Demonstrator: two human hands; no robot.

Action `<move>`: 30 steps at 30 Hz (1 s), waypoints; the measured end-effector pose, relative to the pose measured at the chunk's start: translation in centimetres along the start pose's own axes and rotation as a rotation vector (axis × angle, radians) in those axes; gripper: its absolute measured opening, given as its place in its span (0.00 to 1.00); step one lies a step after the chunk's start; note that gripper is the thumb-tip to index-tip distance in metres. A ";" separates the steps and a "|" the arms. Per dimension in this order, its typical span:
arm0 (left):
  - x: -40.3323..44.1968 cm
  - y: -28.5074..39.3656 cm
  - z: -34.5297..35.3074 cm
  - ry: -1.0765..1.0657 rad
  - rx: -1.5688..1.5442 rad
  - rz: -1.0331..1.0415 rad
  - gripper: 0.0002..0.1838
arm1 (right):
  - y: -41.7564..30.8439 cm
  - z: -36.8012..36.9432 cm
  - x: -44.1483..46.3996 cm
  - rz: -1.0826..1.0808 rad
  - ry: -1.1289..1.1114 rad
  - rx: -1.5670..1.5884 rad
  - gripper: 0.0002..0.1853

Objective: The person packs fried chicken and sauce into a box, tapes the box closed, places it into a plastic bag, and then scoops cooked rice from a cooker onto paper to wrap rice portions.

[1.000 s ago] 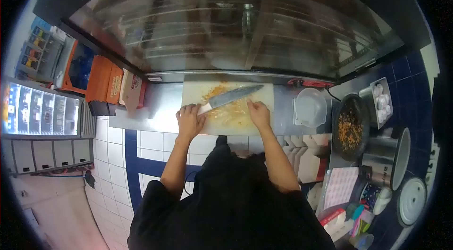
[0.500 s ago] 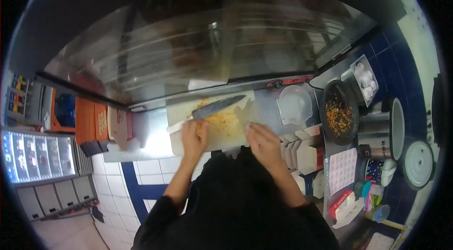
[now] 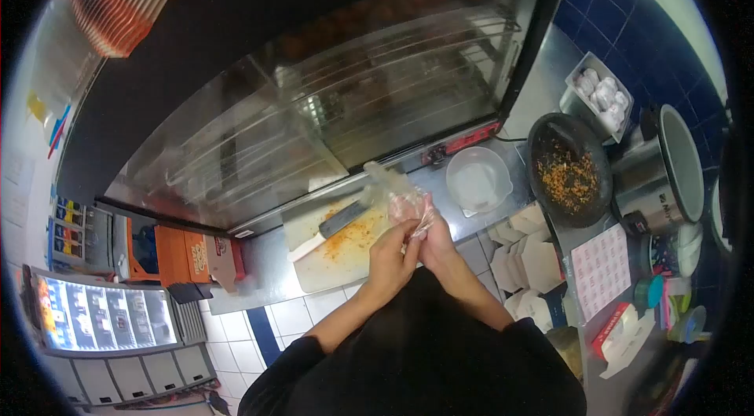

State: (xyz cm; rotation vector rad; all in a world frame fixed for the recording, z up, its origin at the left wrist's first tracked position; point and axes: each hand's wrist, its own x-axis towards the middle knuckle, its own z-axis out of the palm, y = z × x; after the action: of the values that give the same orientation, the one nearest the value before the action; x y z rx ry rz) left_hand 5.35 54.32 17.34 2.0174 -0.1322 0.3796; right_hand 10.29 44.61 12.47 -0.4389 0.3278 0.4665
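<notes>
A thin clear plastic glove hangs over the fingers of my right hand, its loose finger ends sticking out beyond them. My right hand is partly inside it, fingers stretched out under the crinkled plastic. Closed in a pinch, my left hand grips the glove's bunched edge near my right wrist. Below and to the left, a knife with a white handle and wide dark blade lies on a pale cutting board. Orange-brown crumbs are scattered across the board.
A glass-fronted cabinet stands behind the counter. To the right are a translucent container, a dark bowl of crumbs, a large metal pot and open cardboard boxes. Orange boxes stand at left.
My hands have come together from apart. My left hand has moved right, away from the knife handle, and taken hold of the glove. My right hand has slipped into it. The view has rotated.
</notes>
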 end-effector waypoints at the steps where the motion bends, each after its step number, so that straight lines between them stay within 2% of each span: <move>1: 0.2 0.0 0.5 -0.012 0.005 0.007 0.09 | -0.8 -0.2 0.4 -0.008 -0.001 0.012 0.33; 4: 0.6 -0.4 2.3 -0.079 0.026 -0.038 0.07 | -2.4 -1.1 0.3 -0.120 -0.119 -0.120 0.37; 6: 1.0 -0.4 3.6 -0.035 0.004 0.155 0.06 | -3.6 -1.2 0.3 -0.163 -0.036 -0.337 0.39; 7: 1.1 -0.1 4.2 -0.038 0.001 0.162 0.06 | -4.3 -1.7 0.3 -0.171 -0.036 -0.337 0.39; 9: 1.2 0.7 5.3 -0.081 -0.054 0.108 0.05 | -5.8 -2.6 1.0 -0.051 -0.165 -0.103 0.37; 10: 1.2 1.1 5.5 -0.071 -0.059 0.117 0.05 | -6.5 -2.6 1.6 -0.054 -0.173 -0.114 0.37; 12: 0.8 2.2 5.3 -0.292 -0.205 0.047 0.07 | -7.7 -1.8 2.8 -0.269 -0.246 -0.294 0.37; 13: 0.9 3.3 5.1 -0.268 -0.203 0.055 0.07 | -9.0 -1.1 3.3 -0.262 -0.266 -0.307 0.37; 15: 1.0 5.4 4.3 -0.492 -0.183 0.234 0.08 | -13.1 0.7 4.6 -0.693 -0.005 -0.629 0.33; 17: 0.7 6.4 3.9 -0.486 -0.164 0.226 0.09 | -17.7 2.8 5.9 -1.139 0.277 -0.915 0.31; 19: 0.2 6.5 3.8 -0.490 -0.149 0.215 0.10 | -21.9 4.4 7.2 -1.392 0.361 -0.985 0.29; 20: -0.1 6.3 3.7 -0.474 -0.148 0.146 0.10 | -23.2 4.4 7.7 -1.391 0.342 -0.982 0.29; 22: -1.0 5.5 3.4 -0.462 -0.140 -0.002 0.11 | -24.5 5.1 8.6 -1.440 0.472 -1.224 0.27; 23: -1.4 5.2 3.0 -0.448 -0.132 -0.003 0.11 | -24.2 5.5 8.9 -1.439 0.455 -1.219 0.27; 25: -2.1 4.8 2.9 -0.385 -0.126 -0.132 0.12 | -23.5 6.3 7.8 -1.373 0.454 -1.180 0.28; 26: -2.3 4.5 3.1 -0.379 -0.134 -0.144 0.12 | -22.6 6.7 7.0 -1.339 0.408 -1.232 0.27; 28: -1.8 3.8 3.6 -0.392 -0.214 -0.326 0.13 | -20.6 7.7 5.4 -1.318 0.146 -1.271 0.27; 29: -1.4 4.1 4.1 -0.412 -0.208 -0.330 0.13 | -19.5 7.8 5.0 -1.235 0.139 -1.401 0.27; 30: -0.8 4.5 4.5 -0.412 -0.187 -0.321 0.13 | -18.8 7.5 5.2 -1.222 -0.013 -1.422 0.27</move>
State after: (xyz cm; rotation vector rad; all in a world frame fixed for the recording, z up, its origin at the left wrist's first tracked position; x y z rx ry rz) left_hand 4.37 48.16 19.02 1.8671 -0.0912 -0.2465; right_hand 25.56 34.93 22.98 -1.8567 -0.3865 -0.6111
